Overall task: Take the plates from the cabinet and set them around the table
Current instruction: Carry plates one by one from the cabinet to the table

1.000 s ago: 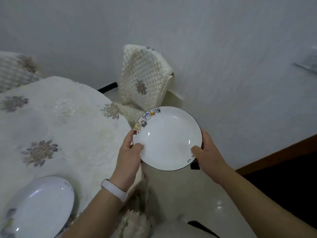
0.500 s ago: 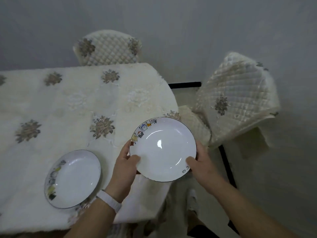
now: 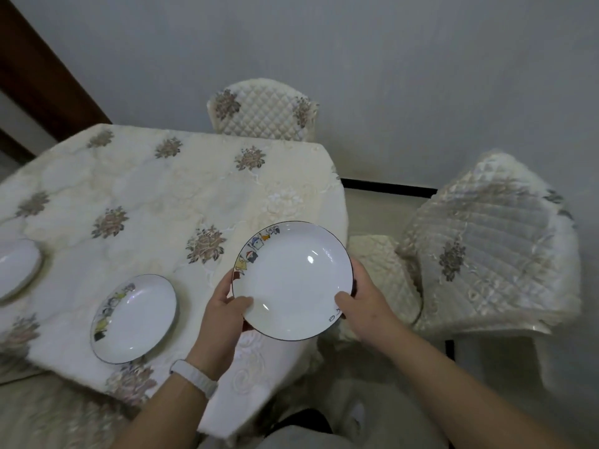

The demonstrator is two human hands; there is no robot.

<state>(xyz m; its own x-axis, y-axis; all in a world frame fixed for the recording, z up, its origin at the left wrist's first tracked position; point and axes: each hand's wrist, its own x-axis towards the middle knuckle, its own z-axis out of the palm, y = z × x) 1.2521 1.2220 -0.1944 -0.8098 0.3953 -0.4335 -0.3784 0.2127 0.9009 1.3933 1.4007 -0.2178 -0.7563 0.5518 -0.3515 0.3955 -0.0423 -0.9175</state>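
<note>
You are standing at the counter (image 3: 146, 196), which is wearing a pale flowered cloth. Two quilted chairs are flanking it: a far chair (image 3: 262, 115) tucked in at the back and a right chair (image 3: 486, 241) angled off the right end.

I am counting three plates. The plate (image 3: 291, 280) you are carrying is hanging above the counter's near right corner, touching nothing but your hands. A second plate (image 3: 134, 317) is lying flat near the front edge, and a third plate (image 3: 16, 267) is showing only partly at the left border.

Your left grip (image 3: 223, 314) is pinching the carried plate's left rim, thumb on top and fingers going under. Your right grip (image 3: 366, 299) is doing the same at the right rim.

Judging by the gloss, it is looking like stiff, slick, breakable glazed ware, fairly light. Opposite rims are seeming the right places to hold while lowering it flat.
</note>
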